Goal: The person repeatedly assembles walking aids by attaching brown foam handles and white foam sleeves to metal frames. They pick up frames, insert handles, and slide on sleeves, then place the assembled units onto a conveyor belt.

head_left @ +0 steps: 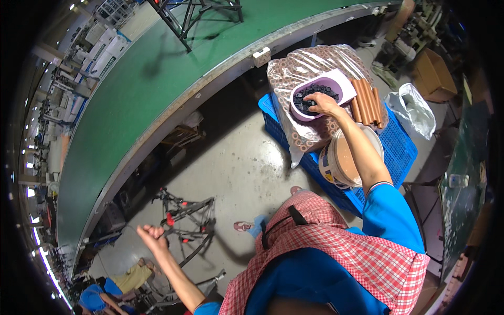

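Note:
My right hand (321, 103) reaches into a pale purple tub (300, 113) with a white end. Its fingers curl down among small black plastic parts (326, 90); how many they hold is hidden. The tub rests on a plastic-wrapped stack of brown tubes (289, 71), and several loose brown tubes (366, 102) lie beside it. Out to the left, my left hand (153, 239) has its thumb out and its fingers curled in; what lies in them, if anything, I cannot make out. Below it in the view stands a black folding frame with red parts (184, 216).
A bucket (328, 163) stands under my right forearm on a blue plastic crate (396, 147). A green-topped table (142, 100) curves along the left and far side, bearing another black frame (185, 26). A white bag (417, 113) and a carton (434, 76) are right. Another person (126, 278) is lower left.

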Demonstrator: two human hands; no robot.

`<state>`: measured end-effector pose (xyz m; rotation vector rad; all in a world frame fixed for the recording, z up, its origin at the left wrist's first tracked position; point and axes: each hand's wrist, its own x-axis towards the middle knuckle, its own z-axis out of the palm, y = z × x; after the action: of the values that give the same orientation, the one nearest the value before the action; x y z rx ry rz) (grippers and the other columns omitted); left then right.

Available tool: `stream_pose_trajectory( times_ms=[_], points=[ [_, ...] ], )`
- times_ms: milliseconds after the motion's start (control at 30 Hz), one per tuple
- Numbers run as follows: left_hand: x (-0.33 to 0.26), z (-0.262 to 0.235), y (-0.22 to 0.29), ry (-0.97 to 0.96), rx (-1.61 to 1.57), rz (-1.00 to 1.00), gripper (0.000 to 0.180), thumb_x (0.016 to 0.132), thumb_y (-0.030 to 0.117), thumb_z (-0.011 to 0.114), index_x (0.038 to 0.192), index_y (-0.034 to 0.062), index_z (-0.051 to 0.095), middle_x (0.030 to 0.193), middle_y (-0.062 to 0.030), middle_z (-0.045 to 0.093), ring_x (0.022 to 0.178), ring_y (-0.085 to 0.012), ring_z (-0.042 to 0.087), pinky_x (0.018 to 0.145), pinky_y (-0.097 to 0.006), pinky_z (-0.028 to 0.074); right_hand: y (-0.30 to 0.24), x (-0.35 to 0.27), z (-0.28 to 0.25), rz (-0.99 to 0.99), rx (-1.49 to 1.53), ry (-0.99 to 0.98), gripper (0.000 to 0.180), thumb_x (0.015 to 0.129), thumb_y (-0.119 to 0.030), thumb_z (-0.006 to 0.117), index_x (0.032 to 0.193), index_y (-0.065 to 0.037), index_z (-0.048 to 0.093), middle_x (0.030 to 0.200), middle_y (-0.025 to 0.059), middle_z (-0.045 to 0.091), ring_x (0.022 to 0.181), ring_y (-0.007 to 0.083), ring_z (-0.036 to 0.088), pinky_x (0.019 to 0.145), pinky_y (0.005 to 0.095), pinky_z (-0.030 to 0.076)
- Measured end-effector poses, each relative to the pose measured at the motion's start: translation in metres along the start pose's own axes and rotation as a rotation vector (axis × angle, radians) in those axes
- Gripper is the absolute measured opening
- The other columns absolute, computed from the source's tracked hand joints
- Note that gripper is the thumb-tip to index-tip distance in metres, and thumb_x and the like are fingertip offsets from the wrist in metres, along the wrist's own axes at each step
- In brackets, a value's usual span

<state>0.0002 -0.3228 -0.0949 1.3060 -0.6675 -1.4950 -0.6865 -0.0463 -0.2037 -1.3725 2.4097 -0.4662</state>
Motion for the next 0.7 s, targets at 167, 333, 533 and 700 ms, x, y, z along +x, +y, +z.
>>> stream_pose_trajectory(
  times_ms=[167, 333, 533, 700],
  points=[
    [-0.142, 0.097, -0.078, -0.081, 0.021, -0.076, 0.046, 0.094, 0.045, 0.048, 0.060, 0.0170, 0.037, 0.050, 0.0060, 0.026, 0.041, -0.0080, 0.024, 0.044, -0.027, 0.027, 0.001, -0.004, 0.012, 0.019, -0.131, -0.055, 0.038, 0.082, -0.022, 0.067, 0.117, -0.014, 0.056, 0.105, 0.0196, 0.056, 0.095, 0.0377, 0.061, 0.079, 0.0466, 0.050],
    [-0.253, 0.104, -0.121, -0.140, 0.067, -0.180, 0.051, 0.098, 0.043, 0.037, 0.058, 0.0114, 0.036, 0.047, 0.0028, 0.023, 0.040, -0.0116, 0.026, 0.043, -0.030, 0.026, 0.024, -0.005, 0.022, -0.123, 0.087, 0.178, 0.013, 0.088, -0.015, 0.058, 0.099, -0.009, 0.061, 0.089, 0.0144, 0.057, 0.084, 0.0354, 0.060, 0.072, 0.0453, 0.048],
    [-0.270, 0.107, -0.122, 0.019, 0.089, -0.169, 0.049, 0.098, 0.041, 0.038, 0.060, 0.0108, 0.038, 0.048, 0.0029, 0.024, 0.039, -0.0108, 0.022, 0.044, -0.029, 0.025, 0.047, -0.004, 0.021, -0.065, 0.314, 0.415, 0.023, 0.086, -0.010, 0.060, 0.109, -0.007, 0.061, 0.098, 0.0177, 0.064, 0.093, 0.0378, 0.061, 0.081, 0.0429, 0.048],
    [-0.258, 0.156, -0.123, 0.053, 0.042, -0.136, 0.043, 0.095, 0.041, 0.048, 0.062, 0.0142, 0.042, 0.050, 0.0048, 0.026, 0.042, -0.0094, 0.022, 0.047, -0.028, 0.023, 0.056, 0.004, 0.016, 0.348, 1.285, 0.238, 0.027, 0.092, -0.013, 0.061, 0.114, 0.002, 0.061, 0.092, 0.0079, 0.069, 0.067, 0.0091, 0.062, 0.049, 0.0168, 0.046]
  ],
)
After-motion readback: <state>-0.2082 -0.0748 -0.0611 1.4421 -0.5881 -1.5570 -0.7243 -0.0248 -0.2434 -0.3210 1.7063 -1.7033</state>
